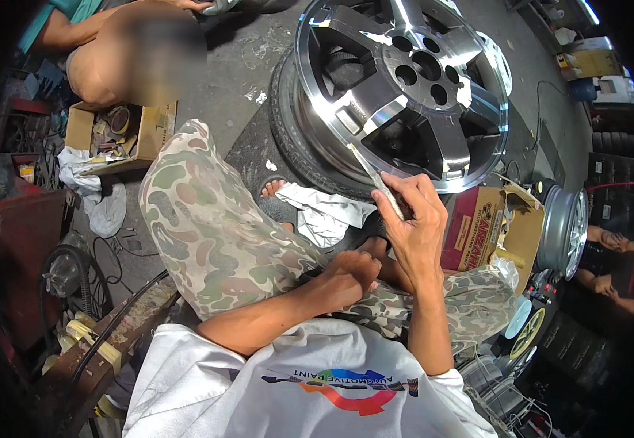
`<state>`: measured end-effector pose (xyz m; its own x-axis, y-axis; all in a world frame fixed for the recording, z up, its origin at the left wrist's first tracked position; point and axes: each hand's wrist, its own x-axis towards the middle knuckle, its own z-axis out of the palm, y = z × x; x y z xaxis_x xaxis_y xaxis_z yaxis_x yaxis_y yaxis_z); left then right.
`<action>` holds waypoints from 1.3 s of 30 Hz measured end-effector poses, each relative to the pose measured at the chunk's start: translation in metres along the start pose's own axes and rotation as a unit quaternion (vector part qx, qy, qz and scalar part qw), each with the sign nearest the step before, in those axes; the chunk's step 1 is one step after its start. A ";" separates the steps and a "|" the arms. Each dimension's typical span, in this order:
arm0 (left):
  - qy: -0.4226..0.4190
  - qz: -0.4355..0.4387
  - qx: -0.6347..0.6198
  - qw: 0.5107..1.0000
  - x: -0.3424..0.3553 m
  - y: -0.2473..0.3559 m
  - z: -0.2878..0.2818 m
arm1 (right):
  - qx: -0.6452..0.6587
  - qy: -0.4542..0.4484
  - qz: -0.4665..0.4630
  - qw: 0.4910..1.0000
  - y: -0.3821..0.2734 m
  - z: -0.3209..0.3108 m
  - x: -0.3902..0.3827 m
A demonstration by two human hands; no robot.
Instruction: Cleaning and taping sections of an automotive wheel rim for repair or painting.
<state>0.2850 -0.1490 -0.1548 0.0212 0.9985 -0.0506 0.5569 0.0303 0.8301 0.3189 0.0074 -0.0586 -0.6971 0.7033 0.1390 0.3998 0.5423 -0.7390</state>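
In my right hand (pixel 412 223) is a slender, stick-like tool (pixel 368 168) with a pale tip, pinched between thumb and fingers. Its tip points up toward the lower left lip of a large alloy wheel (pixel 434 66); I cannot tell if it touches. The wheel has bright machined faces and dark painted recesses, and it rests tilted on a black tyre (pixel 295 157). My left hand (pixel 353 274) is closed in a fist low over my lap, its fingers mostly hidden. A white cloth (pixel 324 212) lies by my feet, below the tyre.
Boxes stand on both sides: a cardboard box of tools (pixel 142 139) at left and a red-and-brown carton (pixel 478 226) at right. Another silver wheel (pixel 565 230) stands at far right. A person's bare leg (pixel 94 73) is at upper left. A wooden beam (pixel 127 321) lies near my left elbow.
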 end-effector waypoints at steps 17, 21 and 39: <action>-0.072 -0.056 -0.002 0.996 0.007 0.010 -0.016 | -0.033 -0.015 -0.048 0.998 -0.007 -0.005 0.006; -0.015 -0.031 -0.011 0.999 0.002 0.011 -0.018 | -0.017 -0.032 -0.010 0.999 -0.008 -0.007 0.001; 0.017 -0.017 -0.027 0.999 -0.005 0.007 -0.004 | -0.244 -0.087 -0.353 0.899 -0.056 -0.001 0.165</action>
<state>0.2854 -0.1535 -0.1469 -0.0251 0.9978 -0.0616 0.5104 0.0658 0.8574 0.1823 0.0935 0.0065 -0.9452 0.0461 0.3231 0.0058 0.9922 -0.1247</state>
